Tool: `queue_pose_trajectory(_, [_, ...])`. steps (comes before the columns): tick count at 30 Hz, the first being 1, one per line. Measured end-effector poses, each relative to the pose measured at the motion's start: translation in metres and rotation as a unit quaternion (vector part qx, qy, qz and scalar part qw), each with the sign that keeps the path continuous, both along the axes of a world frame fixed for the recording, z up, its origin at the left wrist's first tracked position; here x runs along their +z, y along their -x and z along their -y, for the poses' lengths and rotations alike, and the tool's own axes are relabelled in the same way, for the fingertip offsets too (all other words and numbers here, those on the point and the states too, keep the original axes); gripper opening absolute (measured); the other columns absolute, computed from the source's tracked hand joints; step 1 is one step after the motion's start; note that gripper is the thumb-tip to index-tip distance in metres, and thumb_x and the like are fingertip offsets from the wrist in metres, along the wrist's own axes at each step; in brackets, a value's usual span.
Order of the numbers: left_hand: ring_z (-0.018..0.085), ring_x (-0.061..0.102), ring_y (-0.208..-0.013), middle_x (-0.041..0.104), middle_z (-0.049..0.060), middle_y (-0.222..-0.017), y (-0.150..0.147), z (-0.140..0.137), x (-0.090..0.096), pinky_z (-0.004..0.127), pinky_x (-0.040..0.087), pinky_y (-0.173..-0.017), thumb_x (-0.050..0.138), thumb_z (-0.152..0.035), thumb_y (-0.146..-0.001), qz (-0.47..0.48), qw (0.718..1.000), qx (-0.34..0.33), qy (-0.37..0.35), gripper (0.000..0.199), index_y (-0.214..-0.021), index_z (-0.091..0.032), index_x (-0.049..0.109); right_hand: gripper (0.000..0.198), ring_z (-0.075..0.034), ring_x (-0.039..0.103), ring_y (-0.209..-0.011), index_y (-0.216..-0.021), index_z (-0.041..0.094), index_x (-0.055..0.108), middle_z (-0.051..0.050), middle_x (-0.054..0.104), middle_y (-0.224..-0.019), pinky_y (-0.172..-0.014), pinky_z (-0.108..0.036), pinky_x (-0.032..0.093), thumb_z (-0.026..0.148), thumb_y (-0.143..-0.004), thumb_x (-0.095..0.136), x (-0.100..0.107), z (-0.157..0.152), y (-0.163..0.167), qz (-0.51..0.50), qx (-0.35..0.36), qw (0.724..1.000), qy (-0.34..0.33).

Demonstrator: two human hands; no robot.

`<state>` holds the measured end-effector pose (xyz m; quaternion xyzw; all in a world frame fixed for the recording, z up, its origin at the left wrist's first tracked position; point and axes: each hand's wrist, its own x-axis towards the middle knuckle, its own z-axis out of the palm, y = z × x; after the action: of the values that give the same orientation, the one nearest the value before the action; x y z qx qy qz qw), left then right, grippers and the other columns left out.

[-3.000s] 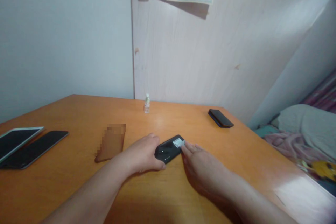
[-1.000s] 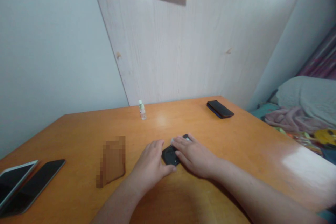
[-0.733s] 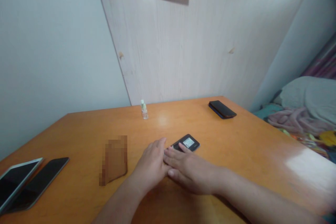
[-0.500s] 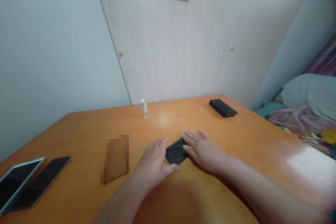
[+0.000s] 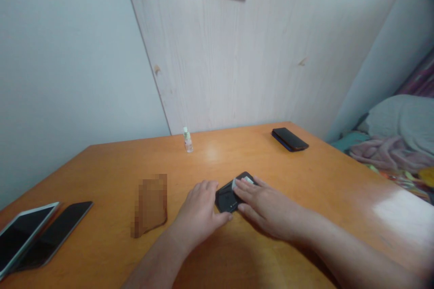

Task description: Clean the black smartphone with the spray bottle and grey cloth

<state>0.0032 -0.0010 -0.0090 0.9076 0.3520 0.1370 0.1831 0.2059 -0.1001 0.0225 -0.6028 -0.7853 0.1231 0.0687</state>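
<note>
A glossy black phone (image 5: 226, 200) lies at a slant on the wooden table between my hands. My left hand (image 5: 199, 210) brackets its left end, the thumb along the near corner and the fingers by the far edge. Flat over the phone's right part rests my right hand (image 5: 267, 205), with its fingers close together. Under those fingertips is a thin white wipe (image 5: 249, 180), pressed on the phone's surface. My right palm and fingers hide part of the phone and most of the wipe.
A blurred-out, brownish phone case shape (image 5: 152, 207) lies left of my left hand. Further left are a white-framed tablet (image 5: 20, 230) and a dark phone (image 5: 59, 232). Toward the back stand a small clear bottle (image 5: 188, 141) and a black wallet-like case (image 5: 290, 139). Bedding (image 5: 400, 122) is at right.
My right hand has slid a little toward me over the phone, so its far right end and more of the white wipe now show. The left hand has stayed put.
</note>
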Motion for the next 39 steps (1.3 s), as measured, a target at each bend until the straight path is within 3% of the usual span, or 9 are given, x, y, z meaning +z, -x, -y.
queue_pose_trajectory(2, [0.026, 0.055, -0.103, 0.061, 0.008, -0.107, 0.000, 0.000, 0.001, 0.036, 0.043, -0.089, 0.073, -0.044, -0.072, 0.003, 1.000, -0.002, 0.001, 0.046, -0.108, -0.021, 0.056, 0.053, -0.025, 0.032, -0.144, -0.147, 0.015, 0.044, -0.014, 0.039, -0.154, -0.120, -0.046, 0.020, 0.040, -0.101, 0.035, 0.004, 0.006, 0.007, -0.027, 0.077, 0.996, 0.019])
queue_pose_trajectory(4, [0.026, 0.055, -0.102, 0.060, 0.007, -0.105, 0.001, 0.000, 0.003, 0.035, 0.043, -0.087, 0.072, -0.044, -0.072, 0.000, 1.000, -0.003, 0.001, 0.042, -0.105, -0.021, 0.058, 0.051, -0.023, 0.034, -0.143, -0.146, 0.017, 0.046, -0.011, 0.040, -0.153, -0.121, -0.045, 0.020, 0.038, -0.101, 0.034, 0.007, 0.008, 0.008, -0.032, 0.100, 0.994, 0.028])
queue_pose_trajectory(10, [0.026, 0.054, -0.100, 0.058, 0.007, -0.102, 0.001, 0.001, 0.007, 0.033, 0.043, -0.084, 0.075, -0.049, -0.070, -0.025, 1.000, -0.004, 0.011, 0.043, -0.101, -0.021, 0.063, 0.053, -0.031, 0.039, -0.140, -0.143, 0.009, 0.048, -0.019, 0.044, -0.149, -0.118, -0.054, 0.023, 0.035, -0.099, 0.035, 0.009, 0.004, -0.004, 0.044, -0.055, 0.998, 0.004])
queue_pose_trajectory(16, [0.025, 0.054, -0.098, 0.058, 0.007, -0.100, 0.001, -0.001, 0.004, 0.034, 0.043, -0.083, 0.070, -0.048, -0.075, -0.013, 1.000, -0.015, 0.006, 0.038, -0.102, -0.022, 0.065, 0.055, -0.024, 0.036, -0.142, -0.150, 0.016, 0.040, -0.012, 0.038, -0.154, -0.119, -0.042, 0.026, 0.035, -0.099, 0.037, 0.004, 0.016, 0.009, -0.013, 0.078, 0.997, 0.012])
queue_pose_trajectory(22, [0.025, 0.054, -0.097, 0.058, 0.006, -0.099, 0.001, -0.002, 0.005, 0.033, 0.043, -0.082, 0.075, -0.048, -0.071, -0.023, 1.000, -0.011, 0.012, 0.042, -0.101, -0.022, 0.065, 0.052, -0.034, 0.045, -0.135, -0.141, 0.005, 0.050, -0.022, 0.045, -0.147, -0.116, -0.051, 0.031, 0.025, -0.094, 0.042, -0.005, 0.007, -0.004, 0.072, -0.097, 0.992, -0.032])
queue_pose_trajectory(29, [0.025, 0.055, -0.098, 0.059, 0.006, -0.100, 0.001, -0.001, 0.008, 0.033, 0.042, -0.082, 0.073, -0.045, -0.072, -0.022, 1.000, -0.010, 0.009, 0.038, -0.100, -0.021, 0.064, 0.055, -0.027, 0.039, -0.140, -0.148, 0.011, 0.042, -0.017, 0.039, -0.153, -0.119, -0.041, 0.029, 0.032, -0.096, 0.041, -0.005, 0.018, 0.007, 0.020, 0.037, 0.999, -0.020])
queue_pose_trajectory(33, [0.026, 0.055, -0.098, 0.059, 0.006, -0.100, 0.001, -0.001, 0.010, 0.033, 0.043, -0.081, 0.073, -0.045, -0.072, -0.034, 0.999, -0.008, 0.016, 0.039, -0.101, -0.022, 0.064, 0.052, -0.033, 0.045, -0.135, -0.140, 0.004, 0.050, -0.023, 0.045, -0.146, -0.115, -0.050, 0.032, 0.026, -0.094, 0.042, -0.007, 0.009, -0.003, 0.062, -0.081, 0.994, -0.039])
queue_pose_trajectory(35, [0.026, 0.055, -0.098, 0.059, 0.007, -0.100, 0.000, 0.000, 0.010, 0.033, 0.043, -0.080, 0.073, -0.045, -0.071, -0.037, 0.999, -0.007, 0.018, 0.038, -0.100, -0.022, 0.065, 0.053, -0.036, 0.046, -0.134, -0.139, 0.001, 0.050, -0.026, 0.045, -0.146, -0.115, -0.051, 0.032, 0.025, -0.093, 0.042, -0.006, 0.007, -0.003, 0.077, -0.103, 0.991, -0.041])
queue_pose_trajectory(39, [0.025, 0.055, -0.098, 0.059, 0.006, -0.099, 0.001, 0.000, 0.009, 0.033, 0.043, -0.080, 0.071, -0.045, -0.074, -0.026, 1.000, -0.007, 0.007, 0.033, -0.096, -0.022, 0.064, 0.055, -0.029, 0.038, -0.141, -0.147, 0.010, 0.044, -0.018, 0.039, -0.153, -0.118, -0.044, 0.029, 0.030, -0.096, 0.042, -0.002, 0.015, 0.011, 0.008, 0.030, 0.999, -0.020])
